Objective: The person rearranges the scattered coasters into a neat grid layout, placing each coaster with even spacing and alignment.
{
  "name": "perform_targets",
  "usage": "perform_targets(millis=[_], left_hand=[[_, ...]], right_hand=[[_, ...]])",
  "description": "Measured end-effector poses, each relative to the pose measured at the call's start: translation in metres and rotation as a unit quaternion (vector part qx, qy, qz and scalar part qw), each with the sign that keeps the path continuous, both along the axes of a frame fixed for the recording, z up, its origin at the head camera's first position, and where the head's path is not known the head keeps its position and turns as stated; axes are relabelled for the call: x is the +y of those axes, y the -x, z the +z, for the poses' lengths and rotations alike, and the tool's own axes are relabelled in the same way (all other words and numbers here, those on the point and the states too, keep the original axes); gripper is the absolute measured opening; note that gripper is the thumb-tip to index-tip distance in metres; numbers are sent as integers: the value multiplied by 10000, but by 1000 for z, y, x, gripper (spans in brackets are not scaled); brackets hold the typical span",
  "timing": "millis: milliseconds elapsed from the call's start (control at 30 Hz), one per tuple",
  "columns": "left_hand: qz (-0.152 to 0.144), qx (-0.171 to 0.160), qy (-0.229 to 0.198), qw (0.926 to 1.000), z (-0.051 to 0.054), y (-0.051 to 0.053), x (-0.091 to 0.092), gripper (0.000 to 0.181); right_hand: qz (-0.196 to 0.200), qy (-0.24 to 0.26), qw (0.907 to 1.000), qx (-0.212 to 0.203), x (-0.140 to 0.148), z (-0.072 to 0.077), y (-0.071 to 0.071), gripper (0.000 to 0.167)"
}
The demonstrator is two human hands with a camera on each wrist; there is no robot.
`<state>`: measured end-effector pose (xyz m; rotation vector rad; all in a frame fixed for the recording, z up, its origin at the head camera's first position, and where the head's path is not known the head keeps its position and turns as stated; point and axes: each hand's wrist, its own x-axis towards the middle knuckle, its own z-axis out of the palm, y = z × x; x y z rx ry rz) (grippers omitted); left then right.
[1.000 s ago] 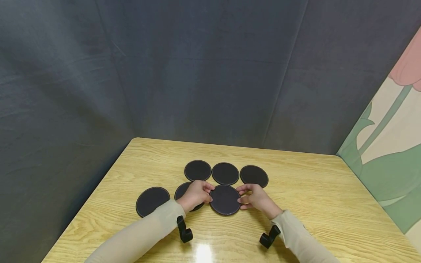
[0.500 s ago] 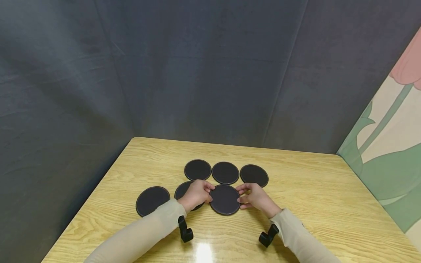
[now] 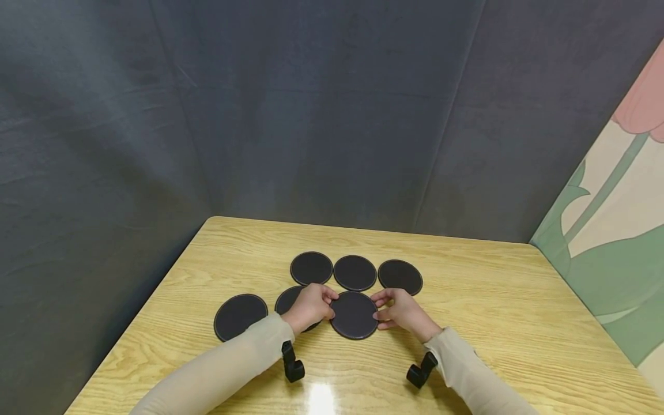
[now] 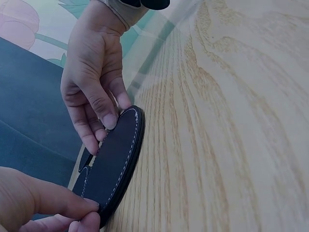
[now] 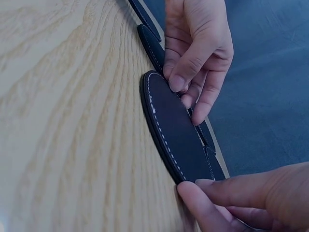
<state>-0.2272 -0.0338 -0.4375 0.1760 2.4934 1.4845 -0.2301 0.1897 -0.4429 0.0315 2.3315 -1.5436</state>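
Observation:
A round black coaster (image 3: 355,316) with pale edge stitching lies at the middle of the near row. Its rim looks layered in both wrist views, as if a stack; I cannot tell how many. My left hand (image 3: 309,305) grips its left edge with thumb and fingertips. On the opposite edge, my right hand (image 3: 403,311) holds it likewise. Another coaster (image 3: 288,298) lies partly hidden beneath my left hand and wrist. In the right wrist view, thumb and finger of the right hand (image 5: 260,198) meet at the coaster's edge.
Three coasters form the far row: left (image 3: 311,268), middle (image 3: 355,272) and right (image 3: 400,276). One more coaster (image 3: 240,317) lies beside my left sleeve. All are on a wooden table (image 3: 493,305). A dark curtain (image 3: 321,115) hangs behind it.

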Motion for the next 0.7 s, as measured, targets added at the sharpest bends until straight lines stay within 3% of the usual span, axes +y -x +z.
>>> perform_targets(millis=[700], left_hand=[[-43, 72, 394, 9992, -1, 5, 3, 36]], right_hand=[[22, -117, 9999, 50, 0, 2, -1, 37]])
